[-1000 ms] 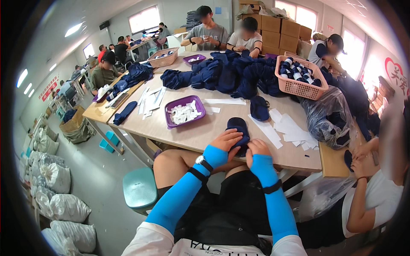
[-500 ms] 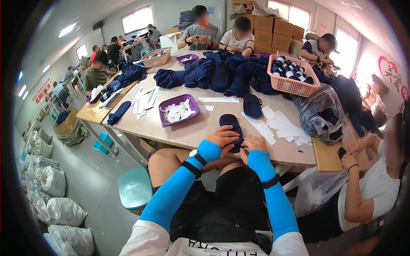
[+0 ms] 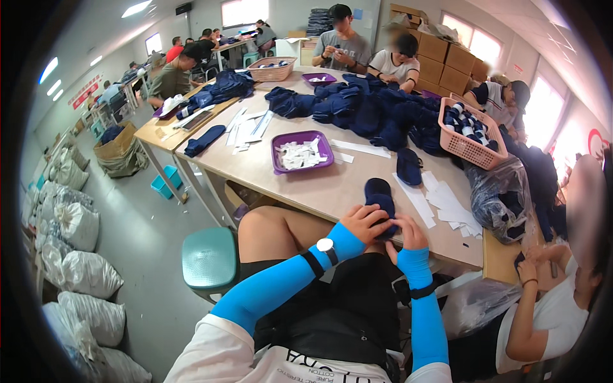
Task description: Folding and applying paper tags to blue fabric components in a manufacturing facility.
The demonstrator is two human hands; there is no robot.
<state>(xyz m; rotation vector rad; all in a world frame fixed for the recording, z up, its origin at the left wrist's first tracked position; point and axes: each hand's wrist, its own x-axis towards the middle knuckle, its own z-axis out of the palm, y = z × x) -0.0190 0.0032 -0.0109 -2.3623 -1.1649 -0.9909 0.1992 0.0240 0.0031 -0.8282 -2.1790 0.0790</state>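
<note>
A navy slipper (image 3: pixel 379 193) lies at the table's near edge, its rounded toe pointing away from me. My left hand (image 3: pixel 366 225) rests over its near part, fingers bent around it. From the other side, my right hand (image 3: pixel 410 235) holds the slipper's near end with fingertips and thumb; the fingers partly hide that end. Just beyond, to the right, lies another navy slipper (image 3: pixel 408 167). Long white paper strips (image 3: pixel 414 199) are beside it. Further left stands a purple basket (image 3: pixel 276 167) holding small white pieces.
Navy slippers are heaped (image 3: pixel 377 115) across the table's far side. A pink basket (image 3: pixel 476 150) of banded navy rolls stands right, above a clear plastic bag (image 3: pixel 495 195). A co-worker (image 3: pixel 543 319) sits close at my right. A green stool (image 3: pixel 209 258) stands left.
The view has swung left, so the scene sits further right. My right hand has turned, with its fingers now closer to my left hand at the slipper's near end.
</note>
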